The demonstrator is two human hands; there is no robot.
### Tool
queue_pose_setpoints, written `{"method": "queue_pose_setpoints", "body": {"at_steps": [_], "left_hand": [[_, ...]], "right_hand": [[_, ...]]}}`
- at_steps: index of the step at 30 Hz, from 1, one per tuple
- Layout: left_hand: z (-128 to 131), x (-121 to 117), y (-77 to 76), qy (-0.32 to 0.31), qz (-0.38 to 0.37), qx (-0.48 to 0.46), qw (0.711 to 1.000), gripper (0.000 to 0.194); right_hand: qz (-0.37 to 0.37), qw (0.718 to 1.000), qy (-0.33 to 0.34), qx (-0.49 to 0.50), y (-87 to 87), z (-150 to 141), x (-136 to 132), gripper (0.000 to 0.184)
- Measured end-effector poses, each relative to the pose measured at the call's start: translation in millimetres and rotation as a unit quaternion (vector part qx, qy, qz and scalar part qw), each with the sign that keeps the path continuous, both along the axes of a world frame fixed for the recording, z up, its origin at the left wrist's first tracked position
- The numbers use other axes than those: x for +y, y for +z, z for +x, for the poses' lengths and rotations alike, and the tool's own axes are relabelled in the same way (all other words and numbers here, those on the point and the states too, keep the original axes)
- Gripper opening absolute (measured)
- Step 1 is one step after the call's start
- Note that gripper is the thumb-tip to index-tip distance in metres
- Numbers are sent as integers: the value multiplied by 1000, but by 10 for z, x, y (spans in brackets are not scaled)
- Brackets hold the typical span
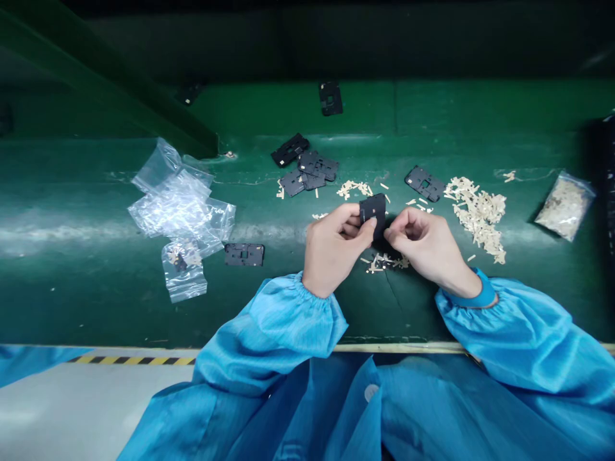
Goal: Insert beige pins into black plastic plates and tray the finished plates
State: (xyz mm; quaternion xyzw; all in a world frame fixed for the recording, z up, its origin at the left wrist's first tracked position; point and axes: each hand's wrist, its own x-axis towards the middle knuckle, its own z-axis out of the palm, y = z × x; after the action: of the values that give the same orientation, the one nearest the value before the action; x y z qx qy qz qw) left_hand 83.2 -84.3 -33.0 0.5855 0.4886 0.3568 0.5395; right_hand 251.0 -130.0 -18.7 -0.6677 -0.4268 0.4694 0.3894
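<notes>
My left hand (334, 246) grips a black plastic plate (373, 214), a thin part with a few small light marks, tilted up above the bench. Close by its right edge, my right hand (423, 240) has thumb and forefinger pinched together; whatever is between the fingertips is hidden or too small to name. Under both hands lies a loose scatter of small pale strips (384, 262). Another black plate (425, 184) rests flat beyond my right hand, beside a larger heap of pale strips (480, 211).
Several black plates (312, 166) overlap farther back, and a single one (244, 255) lies to the left. Clear plastic bags (175, 198) are piled at left, with a small filled bag (185, 269) in front. A bag of pale pieces (565, 206) sits at right. A green beam (144, 96) slants across the upper left.
</notes>
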Motion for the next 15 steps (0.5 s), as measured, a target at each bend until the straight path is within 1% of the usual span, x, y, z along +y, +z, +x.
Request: {"method": "queue_pose_setpoints", "body": {"at_steps": [2,5,9,15], "left_hand": [[3,6,16,1,-3,-5,1000,15],[5,27,58,-3,-28,-27,999,14],[10,57,97,-7,-61,-54,997,11],[11,58,103,-5,-57,-45,997,13]], "right_hand": [[-2,1000,-2,3,2,7,7,13],[-6,1000,6,5,17,28,17,14],[-40,999,25,19,69,62,30,16],[-70,995,36,66,124,109,41,14]]}}
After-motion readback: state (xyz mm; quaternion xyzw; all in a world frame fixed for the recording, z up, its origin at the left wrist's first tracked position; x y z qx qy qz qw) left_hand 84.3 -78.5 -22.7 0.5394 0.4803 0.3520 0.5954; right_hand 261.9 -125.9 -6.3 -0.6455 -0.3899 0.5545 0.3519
